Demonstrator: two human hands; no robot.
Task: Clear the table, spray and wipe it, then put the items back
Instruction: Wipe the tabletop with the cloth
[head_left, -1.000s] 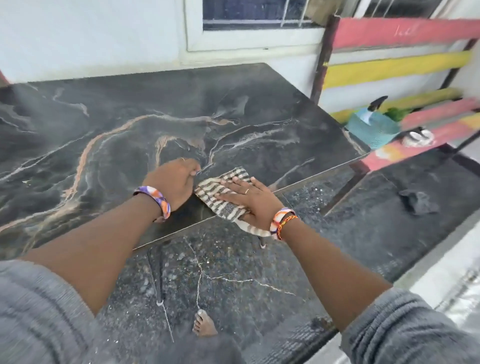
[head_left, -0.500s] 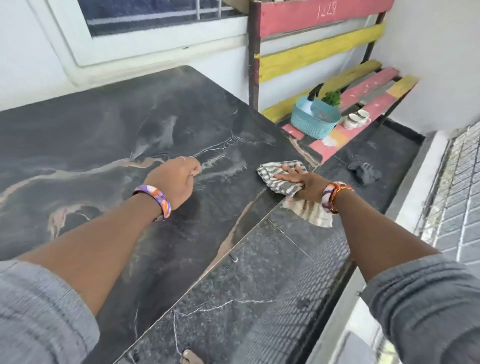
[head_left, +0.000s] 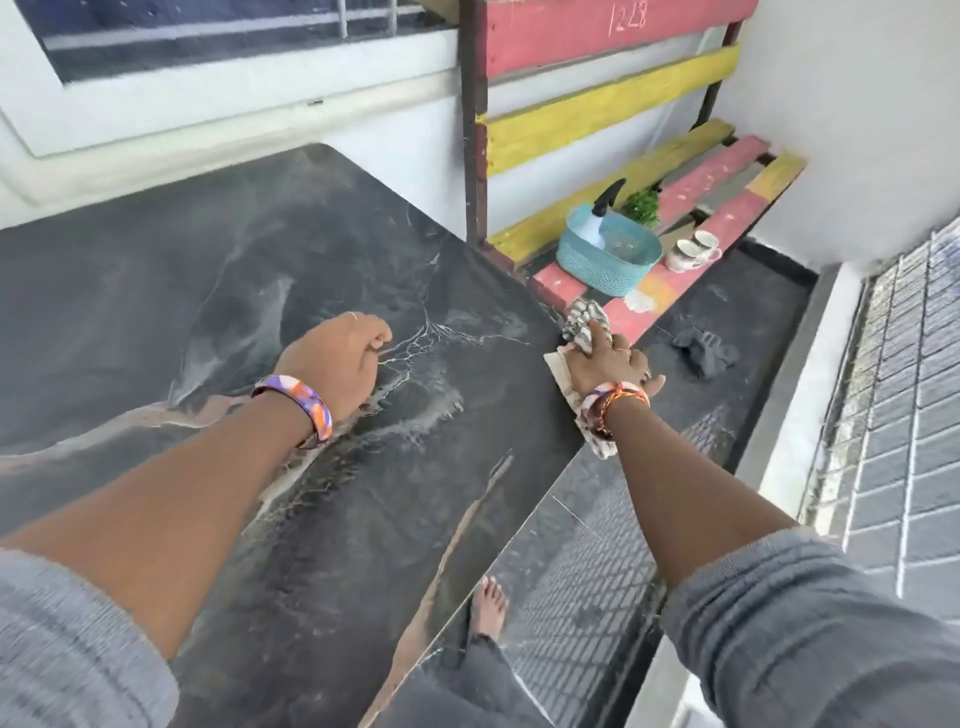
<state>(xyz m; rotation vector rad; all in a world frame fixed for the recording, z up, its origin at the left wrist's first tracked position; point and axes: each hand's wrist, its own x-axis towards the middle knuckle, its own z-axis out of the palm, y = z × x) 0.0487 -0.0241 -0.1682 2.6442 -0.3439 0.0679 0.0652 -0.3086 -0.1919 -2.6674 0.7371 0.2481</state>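
Head view: at centre frame the left hand (head_left: 337, 361) rests as a closed fist on the dark marbled table (head_left: 156, 291), fingers curled in and holding nothing visible. Right of centre, the right hand (head_left: 608, 364) grips a striped cloth (head_left: 582, 325) at the table's right edge, fingers clamped over the bunched fabric. In the upper right, a teal basket (head_left: 602, 267) holding a spray bottle (head_left: 597, 218) sits on a painted bench (head_left: 717, 182) beside two cups (head_left: 693, 249).

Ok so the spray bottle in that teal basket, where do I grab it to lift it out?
Grip the spray bottle by its neck just under the black trigger head, coming from above. It leans against the teal basket wall with only its top clear of the rim; the body sits low inside.
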